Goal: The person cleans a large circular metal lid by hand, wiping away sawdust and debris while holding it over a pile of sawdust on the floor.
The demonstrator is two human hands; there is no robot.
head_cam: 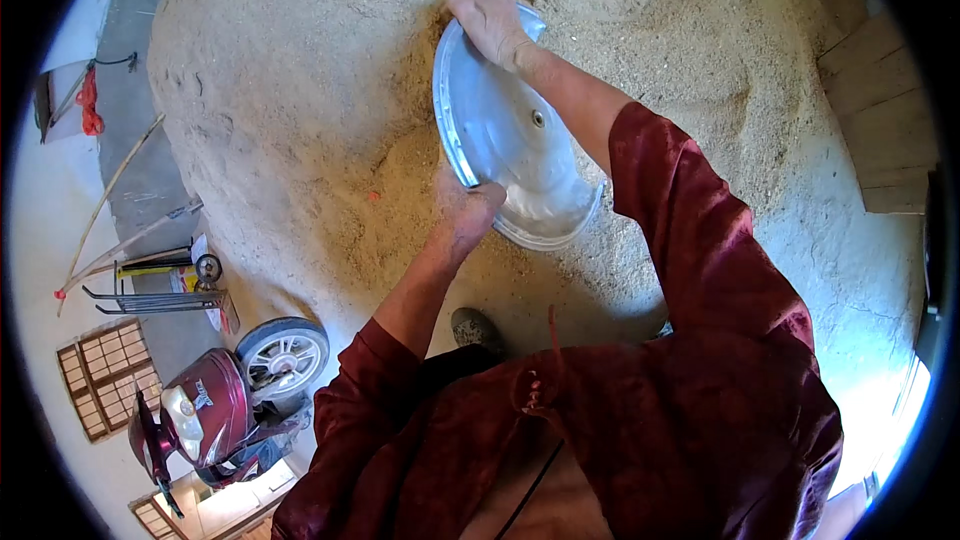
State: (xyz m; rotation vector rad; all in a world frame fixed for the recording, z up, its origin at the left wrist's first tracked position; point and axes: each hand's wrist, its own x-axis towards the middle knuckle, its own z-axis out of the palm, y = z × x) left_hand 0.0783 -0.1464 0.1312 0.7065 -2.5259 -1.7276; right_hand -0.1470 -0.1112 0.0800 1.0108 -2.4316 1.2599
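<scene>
Both hands grip a shiny metal dish-like piece, perhaps a cut pot lid, with a rolled rim and a small hole fitting. One side of it looks cut away, leaving an open edge. My left hand holds the near part of the rim, thumb over it. At the far end, my right hand is closed over the rim. The piece is tilted over a big heap of tan granular material, possibly grain or bran. Whether its lower edge touches the heap is hard to tell.
A dark red motor scooter stands at left. Near it are a hand cart and a long stick against the wall. A red plastic bag hangs farther up. Wooden boards edge the heap on the right. My shoe is beside it.
</scene>
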